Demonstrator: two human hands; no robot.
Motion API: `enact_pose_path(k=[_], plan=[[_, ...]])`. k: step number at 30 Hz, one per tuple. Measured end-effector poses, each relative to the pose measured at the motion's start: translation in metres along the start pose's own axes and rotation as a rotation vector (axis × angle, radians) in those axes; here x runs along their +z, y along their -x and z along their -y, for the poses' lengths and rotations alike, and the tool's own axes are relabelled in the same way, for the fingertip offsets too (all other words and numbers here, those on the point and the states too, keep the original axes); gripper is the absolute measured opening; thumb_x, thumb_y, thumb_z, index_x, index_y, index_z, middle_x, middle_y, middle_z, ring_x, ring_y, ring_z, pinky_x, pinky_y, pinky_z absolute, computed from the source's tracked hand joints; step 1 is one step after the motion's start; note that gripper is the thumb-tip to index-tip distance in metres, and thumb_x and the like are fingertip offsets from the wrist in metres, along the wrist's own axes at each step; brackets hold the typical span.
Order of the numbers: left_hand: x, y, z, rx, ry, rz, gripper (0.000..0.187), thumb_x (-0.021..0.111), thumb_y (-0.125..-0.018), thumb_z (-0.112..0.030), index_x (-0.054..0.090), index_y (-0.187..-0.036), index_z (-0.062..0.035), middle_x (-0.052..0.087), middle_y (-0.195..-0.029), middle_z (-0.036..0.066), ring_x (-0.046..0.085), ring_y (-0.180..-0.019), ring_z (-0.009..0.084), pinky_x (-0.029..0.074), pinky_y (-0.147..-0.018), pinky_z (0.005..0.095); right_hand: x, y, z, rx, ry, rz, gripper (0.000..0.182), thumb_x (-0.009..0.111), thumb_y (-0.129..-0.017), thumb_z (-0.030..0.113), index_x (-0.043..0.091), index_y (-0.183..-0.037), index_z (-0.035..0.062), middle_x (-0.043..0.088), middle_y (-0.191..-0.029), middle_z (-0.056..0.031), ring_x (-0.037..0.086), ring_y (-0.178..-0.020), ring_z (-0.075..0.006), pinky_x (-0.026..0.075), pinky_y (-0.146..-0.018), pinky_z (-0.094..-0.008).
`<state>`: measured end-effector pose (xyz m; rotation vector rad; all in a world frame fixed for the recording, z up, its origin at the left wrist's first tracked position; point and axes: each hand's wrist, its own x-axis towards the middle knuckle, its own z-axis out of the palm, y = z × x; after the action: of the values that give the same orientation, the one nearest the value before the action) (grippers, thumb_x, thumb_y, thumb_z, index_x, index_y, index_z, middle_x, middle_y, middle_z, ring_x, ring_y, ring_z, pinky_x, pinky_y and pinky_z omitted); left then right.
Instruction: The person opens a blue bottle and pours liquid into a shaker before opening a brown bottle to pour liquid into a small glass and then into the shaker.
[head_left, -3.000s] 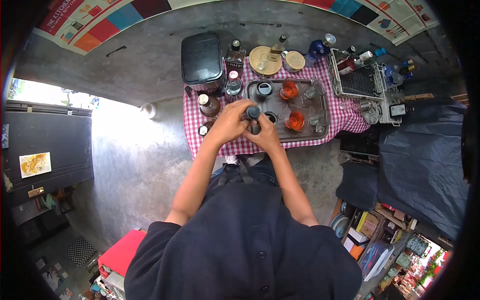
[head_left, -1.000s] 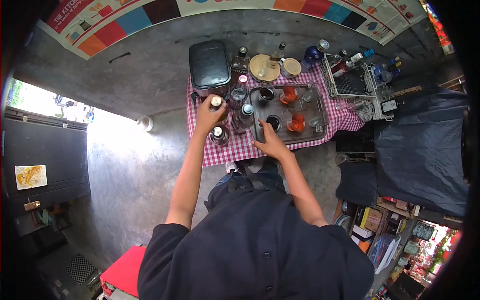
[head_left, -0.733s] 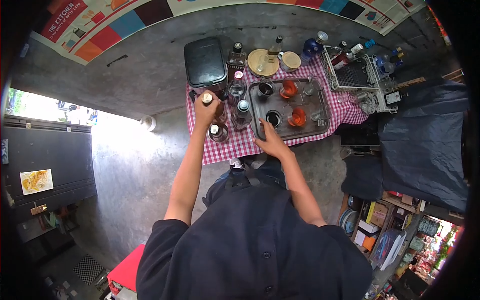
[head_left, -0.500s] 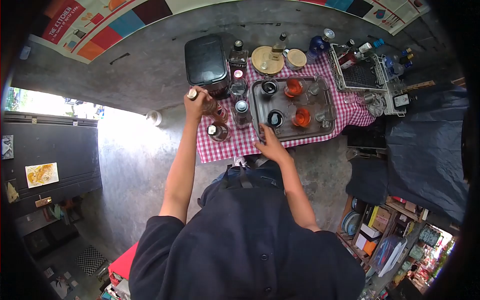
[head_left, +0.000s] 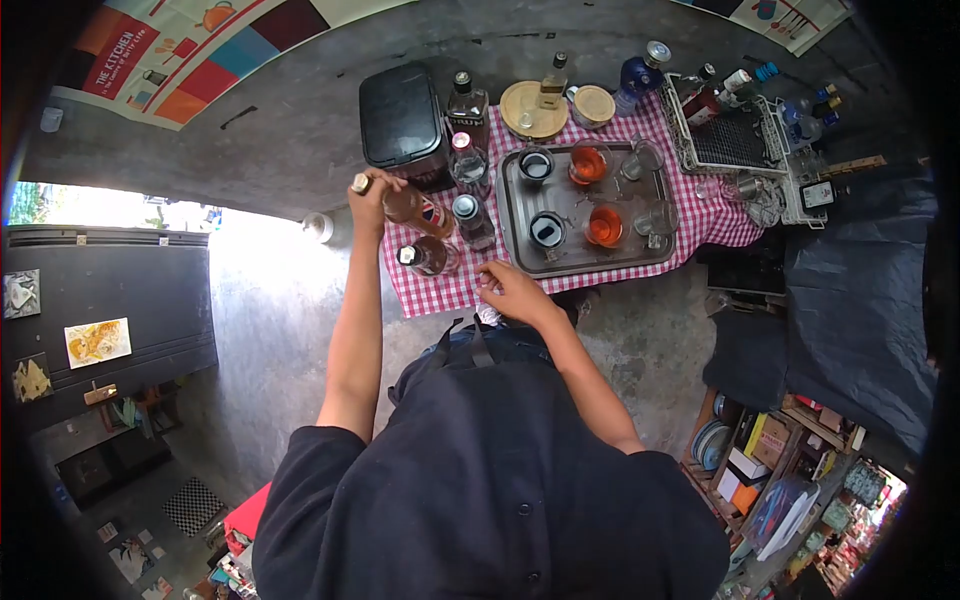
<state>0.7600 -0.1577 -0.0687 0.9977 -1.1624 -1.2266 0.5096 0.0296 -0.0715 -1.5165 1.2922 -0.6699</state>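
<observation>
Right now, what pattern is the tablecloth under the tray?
The tablecloth is pink-and-white check, clearest in the head view.

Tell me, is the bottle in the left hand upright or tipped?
Tipped: the bottle, gripped by the neck in the left hand, slants, its top out to the left of its body.

This looks like a kitchen or a drinks corner; whether it belongs to a home or to a small bar, I cannot tell. At the upper left, a wall banner carries the words "THE KITCHEN". At the upper middle, a checked tablecloth lies under bottles and a tray of glasses. At the upper right there is a wire rack with bottles, and at the lower right, shelves with plates and boxes.
</observation>
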Motion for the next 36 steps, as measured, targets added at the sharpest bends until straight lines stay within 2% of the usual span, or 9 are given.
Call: enact_pose_path(k=[3,7,10,16,20,24,28,33,36], plan=[[-0.012,-0.003,0.001,-0.045,0.062,0.001,0.01,0.056,-0.086,-0.004,0.059,-0.078,0.0012,0.064,-0.074,0.012,0.066,-0.075,0.0229,0.054,-0.077,0.0351,-0.001,-0.003,0.02,-0.101,0.033,0.01,0.046,0.072,-0.087,0.018,0.056,-0.127,0.0036,0.061,-0.108,-0.0124,0.064,-0.097,-0.0289,0.051,-0.088,-0.0375],[-0.013,0.007,-0.002,-0.04,0.072,0.0,0.01,0.056,-0.085,-0.004,0.059,-0.078,0.0014,0.065,-0.074,0.012,0.065,-0.073,0.0221,0.053,-0.077,0.0348,0.004,-0.015,0.053,-0.295,0.117,-0.07,0.065,0.07,-0.087,0.02,0.042,-0.143,0.0056,0.051,-0.139,-0.025,0.054,-0.123,-0.0441,0.047,-0.102,-0.0464],[-0.013,0.007,0.001,-0.018,0.08,-0.055,0.01,0.055,-0.084,-0.003,0.059,-0.077,0.0017,0.064,-0.073,0.012,0.064,-0.072,0.0214,0.053,-0.075,0.034,0.001,-0.03,0.079,-0.4,0.146,-0.04,0.071,0.071,-0.085,0.018,0.037,-0.145,0.0012,0.047,-0.142,-0.0268,0.053,-0.125,-0.0443,0.046,-0.104,-0.0459],[-0.023,0.008,-0.008,0.031,0.068,-0.258,0.009,0.055,-0.081,-0.001,0.058,-0.073,0.0021,0.063,-0.069,0.011,0.063,-0.068,0.0199,0.052,-0.07,0.0319,0.0,-0.034,0.086,-0.454,0.264,-0.051,0.077,0.073,-0.084,0.016,0.032,-0.146,-0.0028,0.045,-0.143,-0.0272,0.052,-0.126,-0.0433,0.045,-0.105,-0.0452],[-0.052,0.007,-0.028,0.1,0.082,-0.317,0.008,0.055,-0.081,-0.001,0.058,-0.074,0.0022,0.063,-0.069,0.013,0.062,-0.067,0.021,0.052,-0.07,0.0326,-0.006,-0.026,0.089,-0.344,0.198,0.017,0.075,0.072,-0.086,0.018,0.033,-0.149,0.0022,0.044,-0.146,-0.0242,0.048,-0.132,-0.0411,0.042,-0.11,-0.0434],[-0.072,0.011,-0.097,0.206,0.16,-0.389,0.008,0.053,-0.078,0.001,0.055,-0.07,0.0009,0.057,-0.065,0.012,0.059,-0.063,0.0236,0.052,-0.071,0.0368,-0.019,-0.015,0.104,-0.328,0.182,-0.006,0.071,0.072,-0.087,0.019,0.038,-0.146,0.0034,0.047,-0.142,-0.0226,0.051,-0.129,-0.0397,0.043,-0.108,-0.0419],[-0.095,0.014,-0.175,0.219,0.224,-0.456,0.01,0.053,-0.077,-0.002,0.054,-0.067,-0.0012,0.053,-0.062,0.012,0.056,-0.062,0.0255,0.051,-0.077,0.0398,-0.037,-0.021,0.107,-0.348,0.092,-0.022,0.065,0.072,-0.087,0.011,0.042,-0.145,0.0044,0.052,-0.137,-0.0186,0.057,-0.123,-0.0311,0.048,-0.101,-0.0385],[-0.096,0.035,-0.267,0.262,0.308,-0.386,0.016,0.057,-0.078,-0.013,0.053,-0.066,-0.0051,0.051,-0.061,0.009,0.053,-0.065,0.0242,0.046,-0.085,0.0438,-0.069,-0.029,0.148,-0.402,0.093,-0.029,0.06,0.071,-0.087,0.008,0.047,-0.142,0.005,0.06,-0.118,-0.0111,0.063,-0.101,-0.02,0.052,-0.09,-0.0334],[-0.081,0.042,-0.304,0.261,0.414,-0.34,0.015,0.056,-0.081,-0.014,0.053,-0.069,-0.0052,0.049,-0.061,0.008,0.05,-0.065,0.0234,0.046,-0.087,0.0435,-0.087,-0.027,0.183,-0.459,0.016,-0.037,0.056,0.072,-0.087,0.011,0.049,-0.138,0.0035,0.059,-0.11,-0.0115,0.061,-0.099,-0.0227,0.05,-0.088,-0.036]])
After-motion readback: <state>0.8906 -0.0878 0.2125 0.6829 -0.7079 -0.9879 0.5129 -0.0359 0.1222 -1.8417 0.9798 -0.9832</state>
